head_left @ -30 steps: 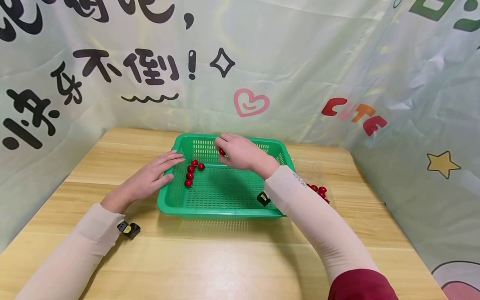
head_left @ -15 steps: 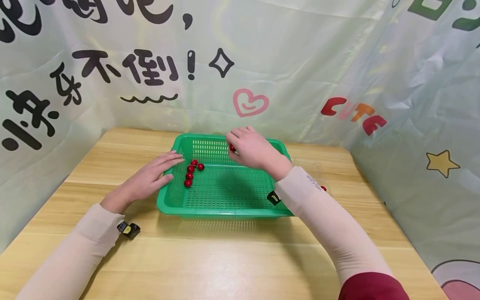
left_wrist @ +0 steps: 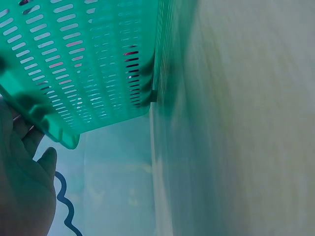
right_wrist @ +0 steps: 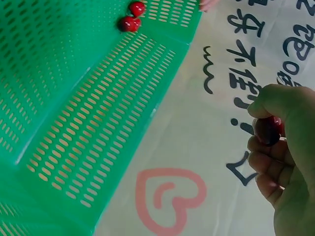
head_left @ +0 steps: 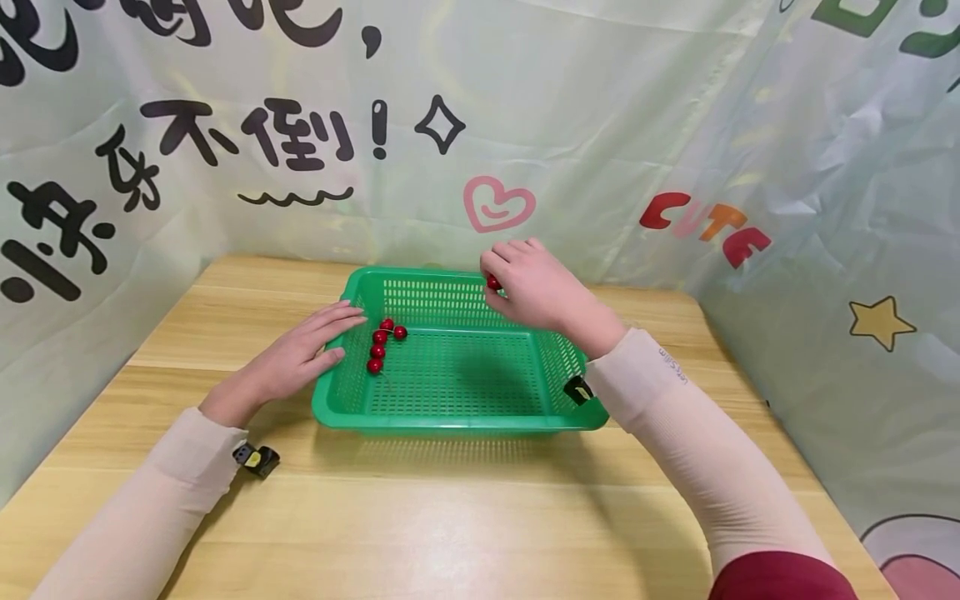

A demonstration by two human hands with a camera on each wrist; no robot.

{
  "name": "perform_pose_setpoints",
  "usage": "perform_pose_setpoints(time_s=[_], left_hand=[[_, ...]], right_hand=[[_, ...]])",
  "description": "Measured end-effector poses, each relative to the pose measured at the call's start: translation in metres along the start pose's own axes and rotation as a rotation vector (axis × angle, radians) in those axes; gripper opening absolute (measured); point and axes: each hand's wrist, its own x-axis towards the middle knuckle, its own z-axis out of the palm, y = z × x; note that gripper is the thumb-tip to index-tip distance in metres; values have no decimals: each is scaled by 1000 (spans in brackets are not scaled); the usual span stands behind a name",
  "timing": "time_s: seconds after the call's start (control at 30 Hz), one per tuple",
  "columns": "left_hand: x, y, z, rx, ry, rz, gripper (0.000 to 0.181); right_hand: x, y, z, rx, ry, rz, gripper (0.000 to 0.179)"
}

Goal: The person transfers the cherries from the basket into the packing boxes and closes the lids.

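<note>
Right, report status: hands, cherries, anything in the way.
Left hand on left rim of green basket. Right hand pinching at least one cherry, above basket. Five cherries visible inside, left side. No obstruction seen.

Red fruit (head_left: 492, 282) in right hand (head_left: 537, 284)

The person's left hand (head_left: 294, 352) is stretched forward, fingers long and thumb apart; the right hand (head_left: 534, 285), farther forward (its back faces up), pinches between thumb and curled fingers.
</note>
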Motion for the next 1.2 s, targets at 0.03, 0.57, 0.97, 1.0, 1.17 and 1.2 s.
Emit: perform_pose_setpoints(time_s=[0.03,0.57,0.97,1.0,1.17,1.2], left_hand=[[0,0,0,-1,0,0,48],[1,-2,1,-4,0,0,49],[0,-2,2,-10,3,6,48],[0,-2,2,-8,4,6,48],[0,-3,2,-3,11,10,47],[0,-4,2,-4,13,12,47]], right_hand=[[-2,1,-3,11,4,5,12],[-46,34,-25,88,56,122,9],[-86,55,-8,156,90,214,7],[-90,56,-6,161,96,221,7],[-108,61,1,189,90,293,6],[-112,61,2,195,82,313,6]])
